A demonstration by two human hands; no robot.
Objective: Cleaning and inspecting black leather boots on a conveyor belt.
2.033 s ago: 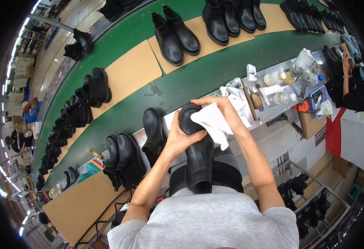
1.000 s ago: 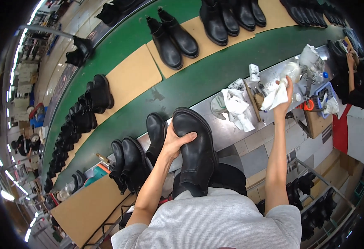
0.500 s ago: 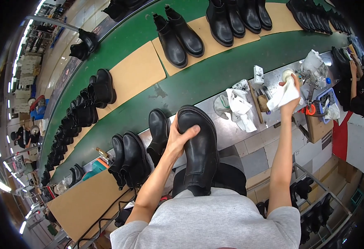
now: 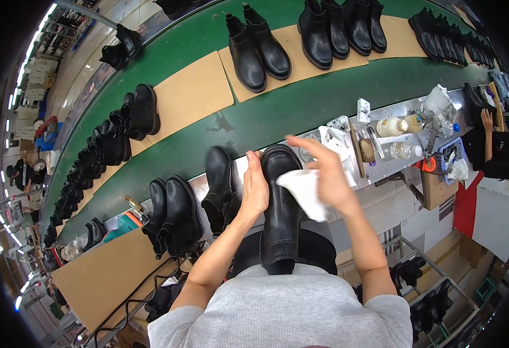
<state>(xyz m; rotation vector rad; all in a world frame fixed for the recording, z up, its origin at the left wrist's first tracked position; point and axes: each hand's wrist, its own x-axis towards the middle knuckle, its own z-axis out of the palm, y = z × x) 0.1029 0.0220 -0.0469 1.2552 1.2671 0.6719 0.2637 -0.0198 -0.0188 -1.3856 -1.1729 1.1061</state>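
Observation:
A black ankle boot (image 4: pixel 281 217) stands toe-up over my lap, its shaft toward my body. Along its left side lies my left hand (image 4: pixel 255 190), palm against the leather and thumb raised off the upper; its other fingers are partly hidden by the boot. My right hand (image 4: pixel 332 182), blurred by motion, is just right of the toe with a white cloth (image 4: pixel 305 194) bunched in it and a finger stretched toward the toe. The cloth hangs over the boot's right side. Another black boot (image 4: pixel 219 180) stands at the left of my left hand.
A green conveyor belt (image 4: pixel 190 142) with cardboard and rows of black boots curves ahead. On the metal bench at right are a jar (image 4: pixel 390 127), a clear bottle (image 4: pixel 408 151), a brush (image 4: pixel 367 151) and a blue basket (image 4: pixel 453 152). A co-worker's hand (image 4: pixel 487 120) shows at far right.
My right hand has come left from the jar to the boot, bringing the white cloth. The jar now lies on the bench. My left thumb has lifted off the boot's upper.

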